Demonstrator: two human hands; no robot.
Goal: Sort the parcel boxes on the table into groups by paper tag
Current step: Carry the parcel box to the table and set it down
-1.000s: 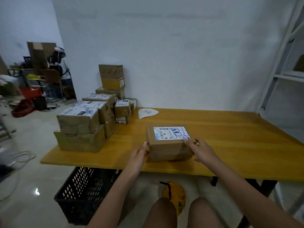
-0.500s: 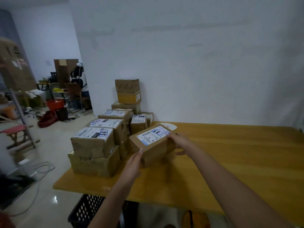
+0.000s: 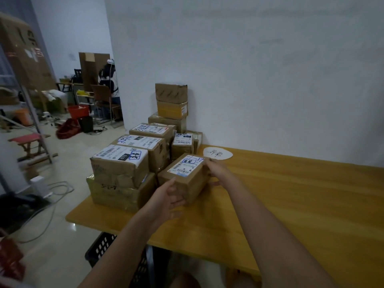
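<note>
A brown parcel box (image 3: 187, 173) with a white shipping label and blue handwriting sits on the wooden table (image 3: 291, 204), pressed against a pile of parcel boxes (image 3: 133, 163) at the table's left end. My left hand (image 3: 169, 197) grips its near corner. My right hand (image 3: 218, 171) holds its far right side. A round white paper tag (image 3: 218, 153) with handwriting lies flat just behind the box, by the wall. Taller stacked boxes (image 3: 171, 104) stand against the wall.
A black plastic crate (image 3: 116, 256) sits on the floor under the table's left end. The white wall runs along the table's back edge. To the left are a stool (image 3: 29, 144), cables, cartons and a seated person (image 3: 108, 80) far off.
The box has been carried from the table's front middle leftward and set against the pile, turned at an angle. Both hands went with it and the view swung left.
</note>
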